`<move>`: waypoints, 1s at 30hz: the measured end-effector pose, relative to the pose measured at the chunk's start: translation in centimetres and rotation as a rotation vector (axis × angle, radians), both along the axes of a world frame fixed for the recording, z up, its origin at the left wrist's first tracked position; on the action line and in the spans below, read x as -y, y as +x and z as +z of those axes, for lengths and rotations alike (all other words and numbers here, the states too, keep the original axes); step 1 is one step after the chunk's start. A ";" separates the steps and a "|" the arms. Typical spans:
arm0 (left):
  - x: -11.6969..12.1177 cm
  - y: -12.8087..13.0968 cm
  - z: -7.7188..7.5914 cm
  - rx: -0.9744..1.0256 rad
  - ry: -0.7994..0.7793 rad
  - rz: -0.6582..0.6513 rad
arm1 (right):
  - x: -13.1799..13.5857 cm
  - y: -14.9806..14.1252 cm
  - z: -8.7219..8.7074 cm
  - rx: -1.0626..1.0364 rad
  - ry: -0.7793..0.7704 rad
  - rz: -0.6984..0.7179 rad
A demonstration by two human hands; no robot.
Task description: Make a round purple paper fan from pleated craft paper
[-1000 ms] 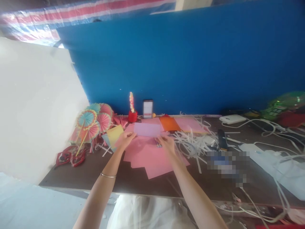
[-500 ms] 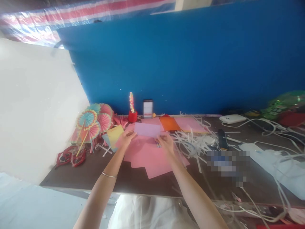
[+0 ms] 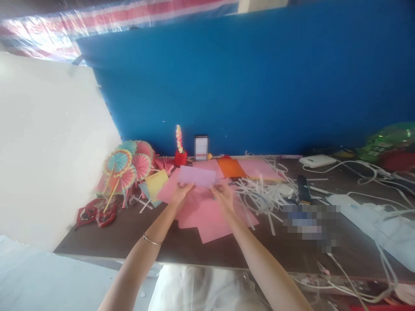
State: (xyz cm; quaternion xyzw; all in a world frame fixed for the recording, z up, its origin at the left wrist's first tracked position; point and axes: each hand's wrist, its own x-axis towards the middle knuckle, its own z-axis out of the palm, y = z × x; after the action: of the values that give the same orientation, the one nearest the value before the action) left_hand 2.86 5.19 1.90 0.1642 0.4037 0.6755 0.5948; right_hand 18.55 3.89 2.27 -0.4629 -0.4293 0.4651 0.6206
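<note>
Sheet of rectangular lilac paper (image 3: 197,176) at the centre of the clock, over a spread of overlapping pink paper sheets (image 3: 207,220) reaching out to 6 o'clock on a dark brown tabletop (image 3: 129,237). Cannot tell whether lifted clear of the pink or resting on it.

At 7 o'clock, the bare left hand (image 3: 184,191), grip pinched nearly closed on the near edge of the lilac paper. At 4 o'clock, the bare right hand (image 3: 223,195), fingers bent and likewise drawn together at the near right corner; something small beneath its fingertips, too blurred to name. Thin silvery bangle (image 3: 152,240) round the left wrist.

Just beside at 9 o'clock, a yellow paper sheet (image 3: 156,182); farther out, towards 10, a cluster of pleated paper fans (image 3: 120,164) in pink, turquoise and yellow. At 10 o'clock, a small red round pot (image 3: 180,158); at 12, an upright dark-framed phone (image 3: 201,148) before a broad blue panel (image 3: 227,86). Towards 2, an orange paper sheet (image 3: 231,167); between 3 and 4, a tangled heap of white paper strips (image 3: 259,193).
</note>
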 end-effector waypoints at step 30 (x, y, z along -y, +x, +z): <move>-0.7 -1.5 -0.9 -0.146 0.056 -0.136 | -0.2 0.8 0.0 -0.239 -0.187 0.145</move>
State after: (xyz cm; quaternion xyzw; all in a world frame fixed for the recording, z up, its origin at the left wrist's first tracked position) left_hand 1.36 5.88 1.04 0.2565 0.4147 0.6310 0.6034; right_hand 19.31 4.09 2.25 -0.4278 -0.3394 0.5983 0.5864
